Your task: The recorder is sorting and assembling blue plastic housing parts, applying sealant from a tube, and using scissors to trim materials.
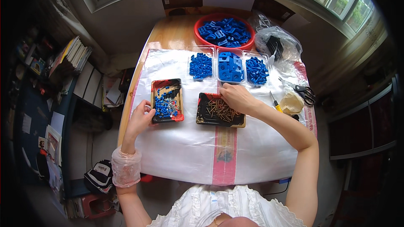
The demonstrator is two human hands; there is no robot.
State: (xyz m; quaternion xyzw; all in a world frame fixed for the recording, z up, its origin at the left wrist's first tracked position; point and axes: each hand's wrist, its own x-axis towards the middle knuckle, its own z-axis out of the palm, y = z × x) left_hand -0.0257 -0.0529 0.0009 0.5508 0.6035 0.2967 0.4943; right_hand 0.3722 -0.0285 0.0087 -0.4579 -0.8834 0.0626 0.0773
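A light-brown wooden table (172, 38), spread with a shiny white plastic sheet (176, 155) striped pink, stands beneath windows. At twelve o'clock sits a round red plastic basin (197, 38) of blue plastic pieces; nearer are three clear rectangular plastic boxes (230, 81) of blue parts. Black-handled scissors (308, 94) lie at three.

A broad stretch of sheet runs to the table's near edge at six. A narrower strip parts the black, red-and-gold rectangular tray (168, 120), toward nine, from the black rectangular tray of brass-coloured screws (219, 123) at the centre. The first, holding small blue pieces (165, 106), has its long axis twelve to six; the second, nine to three, its screws pointing various ways.

The left hand (142, 117), fingers curled, touches the first tray's eight-o'clock edge. The right hand (236, 98), fingers drawn together, is at the second tray's one-o'clock side; whether either pinches anything, I cannot tell.
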